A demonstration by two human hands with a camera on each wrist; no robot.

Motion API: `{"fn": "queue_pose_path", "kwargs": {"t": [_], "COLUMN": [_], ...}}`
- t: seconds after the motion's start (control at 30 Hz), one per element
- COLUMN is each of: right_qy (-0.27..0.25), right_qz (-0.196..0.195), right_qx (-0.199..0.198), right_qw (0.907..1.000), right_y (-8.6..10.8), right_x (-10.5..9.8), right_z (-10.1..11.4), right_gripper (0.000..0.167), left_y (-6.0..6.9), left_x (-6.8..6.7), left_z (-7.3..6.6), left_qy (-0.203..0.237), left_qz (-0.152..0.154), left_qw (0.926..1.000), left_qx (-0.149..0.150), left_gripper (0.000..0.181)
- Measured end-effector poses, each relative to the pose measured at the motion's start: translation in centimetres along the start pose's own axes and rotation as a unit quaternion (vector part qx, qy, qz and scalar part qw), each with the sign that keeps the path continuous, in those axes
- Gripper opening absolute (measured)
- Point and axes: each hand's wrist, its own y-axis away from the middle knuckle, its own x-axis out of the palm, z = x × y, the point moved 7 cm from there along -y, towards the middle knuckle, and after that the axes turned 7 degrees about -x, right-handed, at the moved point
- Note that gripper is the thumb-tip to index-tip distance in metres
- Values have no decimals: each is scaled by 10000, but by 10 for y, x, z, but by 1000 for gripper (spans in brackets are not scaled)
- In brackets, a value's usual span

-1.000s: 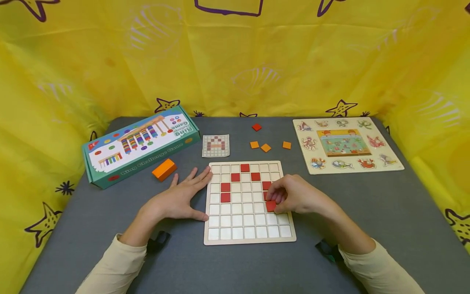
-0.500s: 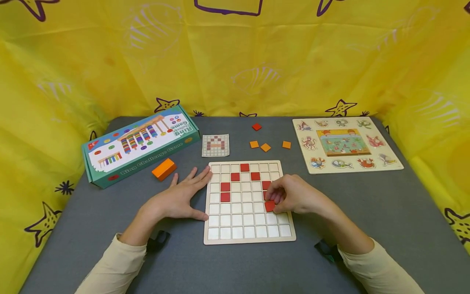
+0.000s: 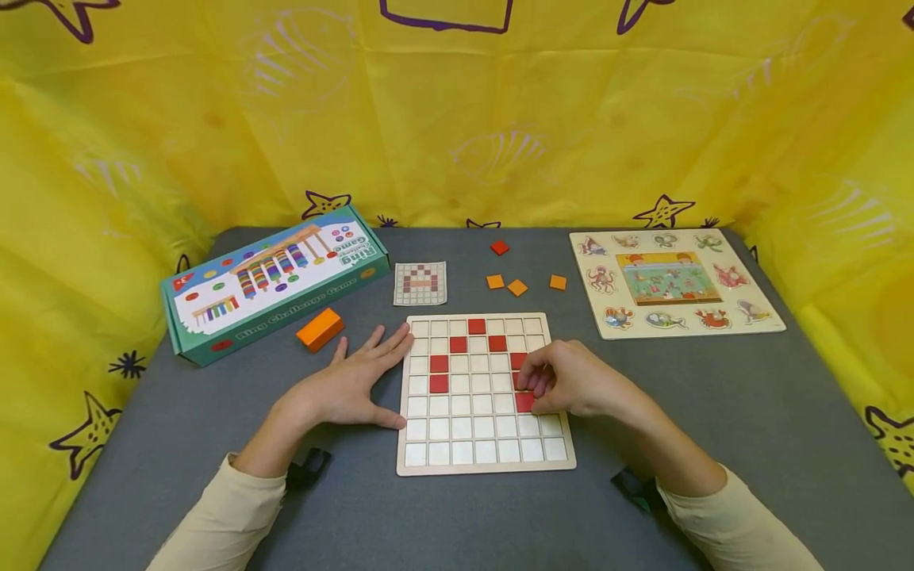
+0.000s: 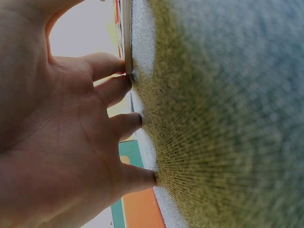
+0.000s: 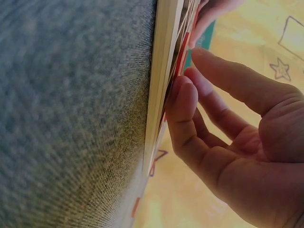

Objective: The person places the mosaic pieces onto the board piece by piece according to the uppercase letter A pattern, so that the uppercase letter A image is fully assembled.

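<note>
In the head view a pale grid board [image 3: 485, 469] holds several red tiles [image 3: 439, 384] in an arch pattern. The right hand [image 3: 574, 381] is over its right side, thumb and curled fingers at the edges of a red tile [image 3: 524, 403] in the sixth column, fifth row; the fingers partly cover the tile above. The right wrist view has this hand [image 5: 237, 128] close against the board edge [image 5: 159, 71]. Spread and flat, the left hand [image 3: 346, 388] touches the board's left edge with fingertips and thumb; its palm [image 4: 61, 128] fills much of the left wrist view.
Behind the board lie a small pattern card [image 3: 420, 284], a loose red tile [image 3: 500, 248] and three orange tiles [image 3: 517, 288]. An orange block [image 3: 320, 330] and green game box [image 3: 274, 281] are at left, a sea-animal puzzle [image 3: 674, 281] at back right.
The red tile at the right hand has shifted slightly left and now sits squarely within its cell. The right hand moved a little with it; the left hand has stayed still.
</note>
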Motion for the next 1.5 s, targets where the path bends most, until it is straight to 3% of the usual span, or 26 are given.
{"fn": "queue_pose_path", "kwargs": {"t": [0.43, 0.77, 1.07, 1.5], "right_qy": [-10, 137, 88, -237], "right_qz": [-133, -378, -731, -1566], "right_qx": [-100, -154, -31, 356], "right_qw": [9999, 9991, 9973, 9867], "right_y": [1, -8, -31, -86], "right_x": [-4, -28, -57, -92], "right_z": [4, 7, -12, -36], "right_gripper": [19, 14, 18, 26], "left_y": [2, 3, 2, 1], "left_x": [-1, -3, -2, 0], "left_z": [-2, -3, -2, 1], "left_qy": [28, 47, 54, 70], "left_qz": [31, 18, 11, -5], "left_qw": [10000, 10000, 10000, 10000], "left_qx": [21, 49, 56, 30], "left_gripper": [122, 122, 122, 123]}}
